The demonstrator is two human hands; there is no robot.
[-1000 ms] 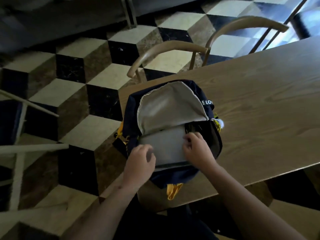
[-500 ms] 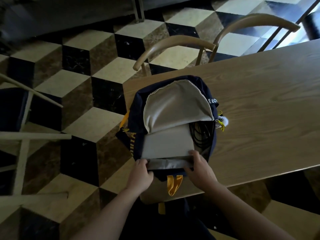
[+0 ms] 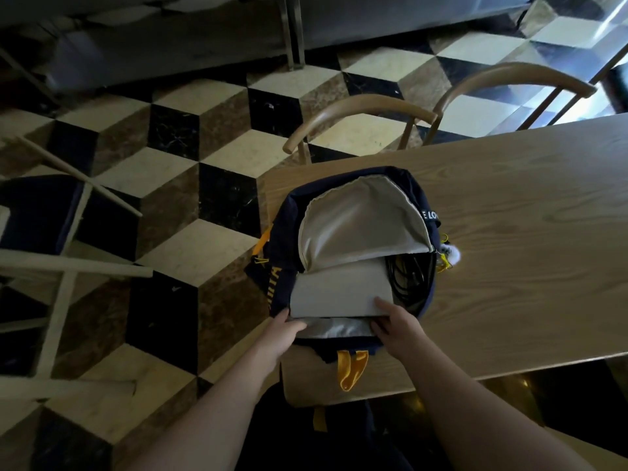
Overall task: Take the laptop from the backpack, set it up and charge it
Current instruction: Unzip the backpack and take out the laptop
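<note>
A navy backpack (image 3: 418, 195) with yellow straps lies on the corner of the wooden table (image 3: 526, 232), its grey-lined flap folded back. A grey laptop (image 3: 339, 290) sticks partway out of the open compartment. My left hand (image 3: 283, 331) grips the laptop's near left corner. My right hand (image 3: 396, 324) grips its near right corner, thumb on top. A coiled black cable (image 3: 406, 273) lies inside the bag to the right of the laptop.
Two curved-back wooden chairs (image 3: 360, 110) stand at the table's far side. A pale chair (image 3: 68, 270) stands to the left on the checkered floor. The table runs off to the right. A small fluffy charm (image 3: 452, 256) hangs at the bag's right side.
Both hands went from the bag's inner pocket to the laptop's near edge and drew it toward me, partway out. The black cable came into view beside it.
</note>
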